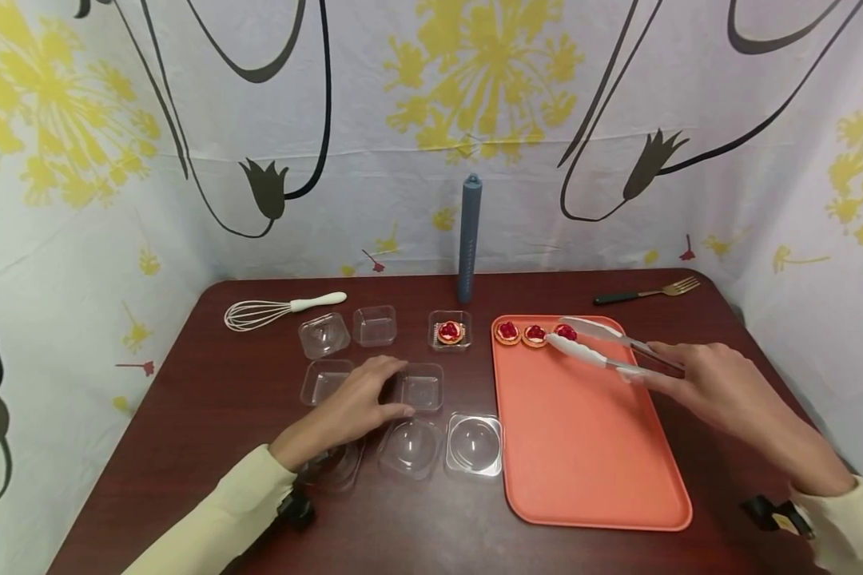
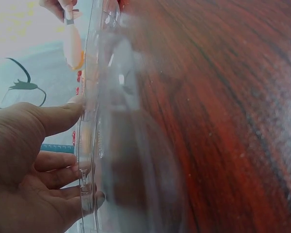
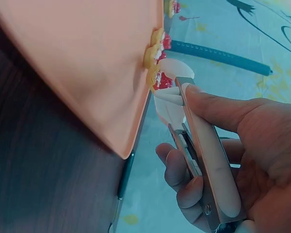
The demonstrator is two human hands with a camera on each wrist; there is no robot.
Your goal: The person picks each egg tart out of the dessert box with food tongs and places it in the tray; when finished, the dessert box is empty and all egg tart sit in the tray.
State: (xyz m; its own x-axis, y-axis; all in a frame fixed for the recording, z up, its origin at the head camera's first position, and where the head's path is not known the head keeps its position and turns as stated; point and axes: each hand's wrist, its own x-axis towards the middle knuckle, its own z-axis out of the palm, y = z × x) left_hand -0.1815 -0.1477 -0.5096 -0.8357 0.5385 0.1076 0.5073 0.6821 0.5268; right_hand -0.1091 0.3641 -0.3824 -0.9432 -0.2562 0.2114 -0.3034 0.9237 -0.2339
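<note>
My right hand (image 1: 719, 391) holds silver tongs (image 1: 636, 361) with white tips. In the head view those tips reach either side of a small red-topped tart (image 1: 565, 331), the rightmost in a row on the orange tray (image 1: 582, 447). The right wrist view shows the tong tips right at this tart (image 3: 161, 81). My left hand (image 1: 352, 403) grips a clear plastic container (image 1: 422, 390) at its left side, thumb at the near edge and fingers at the far edge. Two more tarts, the left one (image 1: 507, 332) and the middle one (image 1: 534, 335), lie beside it.
A tart (image 1: 450, 332) sits in another clear container (image 1: 435, 343) behind. Several clear containers and domed lids (image 1: 410, 447) surround my left hand. A white whisk (image 1: 262, 314) lies at the back left, a fork (image 1: 647, 291) at the back right. A blue stick (image 1: 469, 239) stands behind.
</note>
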